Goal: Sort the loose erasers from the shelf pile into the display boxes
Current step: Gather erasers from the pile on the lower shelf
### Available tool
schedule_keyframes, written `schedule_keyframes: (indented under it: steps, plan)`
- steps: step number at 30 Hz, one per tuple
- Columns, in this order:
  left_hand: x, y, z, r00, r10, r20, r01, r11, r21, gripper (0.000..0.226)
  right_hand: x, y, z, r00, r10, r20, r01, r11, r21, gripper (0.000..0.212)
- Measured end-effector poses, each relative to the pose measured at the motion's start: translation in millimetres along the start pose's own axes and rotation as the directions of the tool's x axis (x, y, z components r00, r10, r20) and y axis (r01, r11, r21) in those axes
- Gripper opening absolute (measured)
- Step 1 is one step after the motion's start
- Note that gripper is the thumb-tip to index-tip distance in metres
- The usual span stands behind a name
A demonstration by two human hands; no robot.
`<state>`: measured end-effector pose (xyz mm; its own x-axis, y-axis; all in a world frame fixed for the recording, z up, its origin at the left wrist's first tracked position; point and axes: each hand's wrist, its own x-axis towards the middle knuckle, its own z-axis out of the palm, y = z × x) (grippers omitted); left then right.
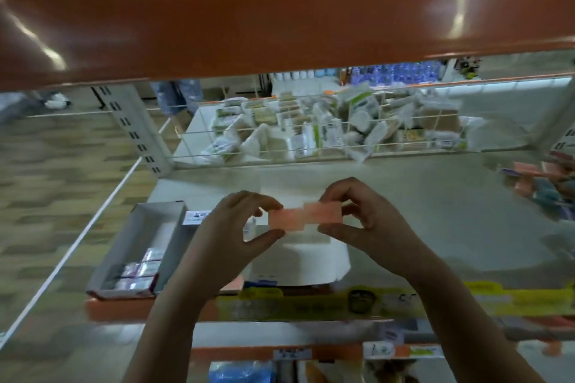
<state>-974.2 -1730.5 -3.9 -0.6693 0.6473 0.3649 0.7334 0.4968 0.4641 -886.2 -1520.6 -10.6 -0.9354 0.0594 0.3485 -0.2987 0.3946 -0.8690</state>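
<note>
Above the shelf board, my left hand (pixel 239 227) pinches a pink eraser (pixel 285 220) between thumb and fingers. My right hand (pixel 367 218) pinches a second pink eraser (pixel 323 212) that touches the first end to end. Under both hands stands a white display box (pixel 311 261). An open grey display box (pixel 146 246) sits at the shelf's left end, with several wrapped erasers (pixel 141 270) at its near end. A blurred pile of pink and blue erasers (pixel 541 183) lies at the far right of the shelf.
An orange upper shelf (pixel 280 15) overhangs close above. Behind the shelf board a white wire basket (pixel 311 130) holds bagged goods. The shelf's front edge (pixel 311 301) carries a yellow label strip. Floor lies to the left.
</note>
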Motion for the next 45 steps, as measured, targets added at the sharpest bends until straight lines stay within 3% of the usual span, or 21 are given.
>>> schedule_keyframes:
  steps: [11,16,20,28,40,45]
  plan:
    - [-41,-79,-46,0.998,-0.07,0.0,0.07,0.997,0.02,0.031,39,-10,94,0.996,0.056,0.071,-0.048,0.993,-0.108,0.037]
    - [-51,-110,-58,0.994,-0.105,0.036,0.104,0.993,0.049,0.03,51,-5,125,0.983,0.098,0.155,-0.052,0.959,-0.278,0.029]
    - [-56,-128,-64,0.993,-0.108,0.05,0.103,0.991,0.089,0.03,61,0,148,0.965,0.115,0.236,0.001,0.897,-0.442,0.018]
    - [-66,-154,-72,0.989,-0.119,0.082,0.113,0.991,0.072,0.027,78,5,186,0.884,0.249,0.396,0.135,0.675,-0.725,0.031]
    - [-67,-168,-75,0.994,-0.073,0.085,0.068,0.996,0.064,0.028,85,8,204,0.822,0.414,0.391,0.084,0.591,-0.802,0.029]
    - [-67,-173,-73,0.994,-0.064,0.09,0.058,0.996,0.065,0.028,91,6,205,0.788,0.487,0.376,0.006,0.604,-0.797,0.029]
